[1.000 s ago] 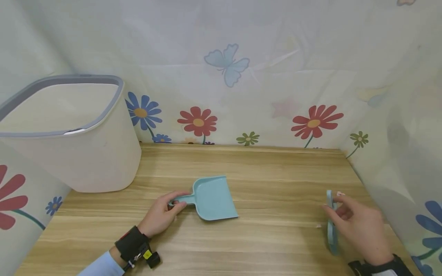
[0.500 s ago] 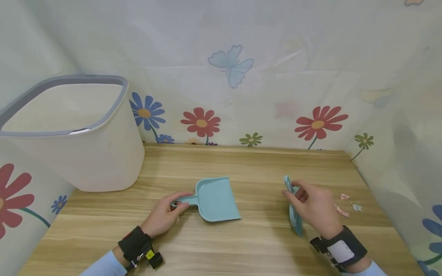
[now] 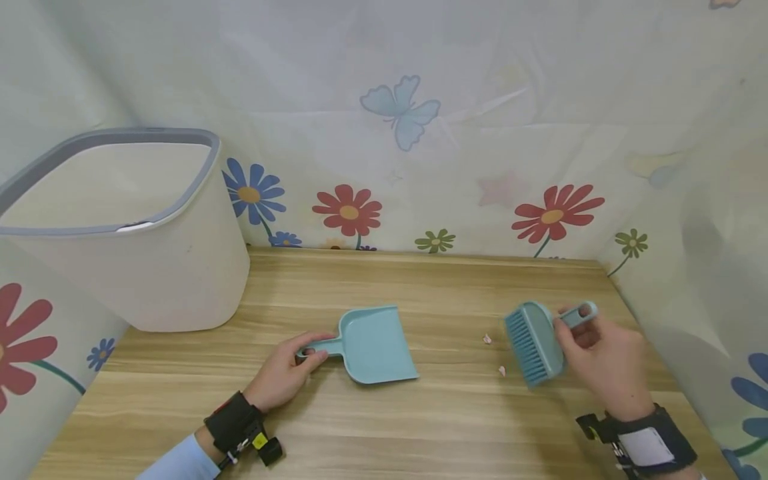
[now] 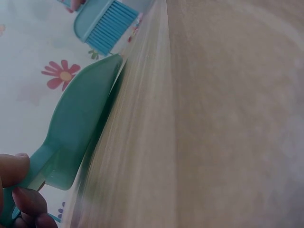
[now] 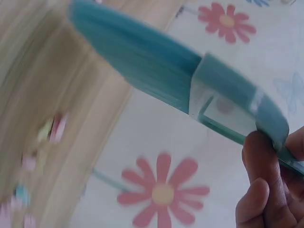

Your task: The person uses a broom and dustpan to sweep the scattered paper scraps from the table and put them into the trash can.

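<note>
A light-blue dustpan [image 3: 377, 347] lies toward the middle of the wooden tabletop, its straight edge facing right. My left hand [image 3: 282, 373] pinches the handle between thumb and fingers; the left wrist view shows the pan [image 4: 80, 118] slightly tilted above the wood. On the right, my right hand [image 3: 609, 360] grips a matching blue hand brush [image 3: 540, 340] by its handle. Its bristles point left toward the pan and appear raised off the table in the left wrist view. Two small pinkish scraps [image 3: 502, 371] lie between pan and brush. More coloured scraps [image 5: 57, 127] show blurred in the right wrist view.
A tall white bin [image 3: 186, 267] with a grey rim stands at the back left, its top uncovered. Flower-printed sheeting [image 3: 456, 187] closes off the back and sides of the tabletop [image 3: 420, 433].
The right hand moved left with the brush, then back right, turning the brush so its bristles show. Scraps now appear left of the brush. The left hand and dustpan stayed put.
</note>
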### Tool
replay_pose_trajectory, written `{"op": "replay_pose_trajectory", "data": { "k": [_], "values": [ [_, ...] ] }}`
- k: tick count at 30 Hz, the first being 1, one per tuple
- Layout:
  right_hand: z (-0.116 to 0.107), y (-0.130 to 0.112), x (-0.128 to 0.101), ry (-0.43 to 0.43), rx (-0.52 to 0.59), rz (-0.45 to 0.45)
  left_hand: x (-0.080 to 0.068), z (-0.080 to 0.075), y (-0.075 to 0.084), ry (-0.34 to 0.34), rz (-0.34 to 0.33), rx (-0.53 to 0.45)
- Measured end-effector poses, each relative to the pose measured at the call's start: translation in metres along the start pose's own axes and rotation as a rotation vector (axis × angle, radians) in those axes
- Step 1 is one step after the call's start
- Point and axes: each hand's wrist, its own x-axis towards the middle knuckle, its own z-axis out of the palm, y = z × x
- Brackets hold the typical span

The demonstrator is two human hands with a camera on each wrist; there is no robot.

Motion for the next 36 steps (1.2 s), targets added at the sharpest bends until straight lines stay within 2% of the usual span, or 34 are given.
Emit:
{"op": "replay_pose_trajectory", "data": {
  "k": [6,9,14,17,27,36],
  "values": [
    [-0.018,0.019,-0.004,0.001,-0.124,-0.023,0.0,0.0,0.0,0.003,0.002,0.003],
    [-0.023,0.027,-0.007,-0.004,-0.206,-0.072,0.001,0.0,0.0,0.007,0.008,0.01],
    [-0.021,0.034,-0.011,-0.019,-0.315,-0.138,0.001,-0.001,0.0,0.009,0.02,0.013],
    [-0.013,0.033,-0.013,-0.038,-0.336,-0.169,0.001,-0.001,0.0,0.006,0.025,0.011],
    [0.037,-0.004,-0.01,-0.086,-0.25,-0.279,0.001,0.001,-0.001,0.005,0.027,0.011],
    [0.085,-0.068,-0.004,-0.138,-0.14,-0.335,0.001,0.001,-0.001,0.005,0.008,-0.002]
  ]
}}
